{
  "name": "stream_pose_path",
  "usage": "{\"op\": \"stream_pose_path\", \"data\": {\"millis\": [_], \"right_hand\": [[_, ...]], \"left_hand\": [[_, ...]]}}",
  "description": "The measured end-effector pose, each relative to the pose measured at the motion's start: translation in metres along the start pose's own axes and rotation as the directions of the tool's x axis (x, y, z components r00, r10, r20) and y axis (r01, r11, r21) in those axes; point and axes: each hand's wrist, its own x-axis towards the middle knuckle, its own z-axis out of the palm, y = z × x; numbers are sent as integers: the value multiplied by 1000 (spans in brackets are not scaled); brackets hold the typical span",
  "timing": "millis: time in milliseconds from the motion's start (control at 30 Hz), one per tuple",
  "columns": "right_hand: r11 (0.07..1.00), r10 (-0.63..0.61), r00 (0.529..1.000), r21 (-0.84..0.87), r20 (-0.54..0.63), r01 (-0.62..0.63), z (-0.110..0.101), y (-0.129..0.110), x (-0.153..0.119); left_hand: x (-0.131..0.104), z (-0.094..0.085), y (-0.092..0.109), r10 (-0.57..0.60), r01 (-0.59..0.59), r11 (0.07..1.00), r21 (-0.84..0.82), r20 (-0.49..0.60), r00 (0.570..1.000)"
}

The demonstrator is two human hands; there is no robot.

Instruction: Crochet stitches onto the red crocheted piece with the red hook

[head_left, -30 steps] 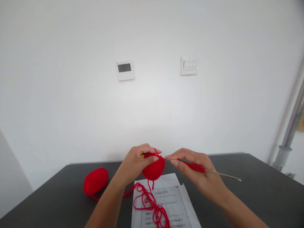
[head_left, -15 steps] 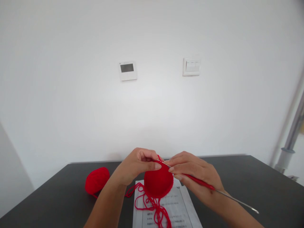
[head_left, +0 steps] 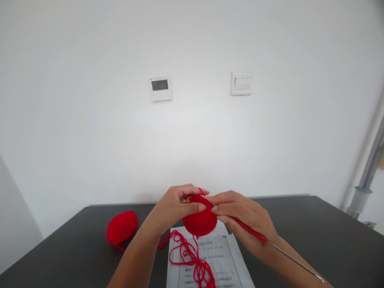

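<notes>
A round red crochet piece [head_left: 200,224] is pinched between the thumb and fingers of my left hand [head_left: 177,206]. Red yarn runs up over the left index finger. My right hand [head_left: 247,216] grips a crochet hook [head_left: 250,229] with a red handle and metal shafts; its tip meets the top right edge of the piece, and its long rear end points down to the right. Something small and yellow, perhaps a stitch marker [head_left: 188,199], shows by the left fingers. Loose red yarn [head_left: 198,262] hangs below in tangled loops.
A ball of red yarn [head_left: 122,228] lies on the dark table [head_left: 75,248] at the left. Printed sheets [head_left: 222,256] lie under the loose yarn. On the white wall are a thermostat panel [head_left: 160,89] and a light switch [head_left: 241,84]. A metal pole [head_left: 372,160] stands at the far right.
The crochet piece has been raised slightly and tilted, so it looks shorter. The yellow bit has come into view by the left fingers. The hook has shifted slightly left, its rear end lower.
</notes>
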Motion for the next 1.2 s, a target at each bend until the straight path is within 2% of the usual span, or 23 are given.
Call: {"op": "stream_pose_path", "data": {"millis": [167,333,467,633,733,833,933,1067,1200], "right_hand": [[997,69,998,27,-7,-69,-1,-2,-1],[993,120,993,13,2,-120,1,-2,-1],[989,148,989,-10,8,-148,4,-3,-1],[976,212,977,-44,11,-211,16,1,-5],[970,227,974,-87,-4,-227,24,4,-8],[969,193,981,-149,-29,-195,29,4,-9],[968,119,991,-215,-64,-130,31,2,-10],[965,49,995,-252,-84,-69,29,2,-12],[983,46,998,-177,-42,-53,24,1,-10]], "left_hand": [[-1,7,-4,22,-28,997,-65,-86,996],[-2,16,-4,74,-75,997,0,-171,982],[-2,19,-3,118,-86,986,144,-231,966],[-4,25,-3,322,-162,872,461,-291,901],[-3,30,-4,354,-176,853,491,-297,887],[0,31,-7,278,-176,931,319,-310,909],[2,29,-9,123,-129,992,-4,-257,959],[3,23,-9,19,-52,952,-301,-112,993],[3,16,-10,-32,38,917,-397,21,999]]}}
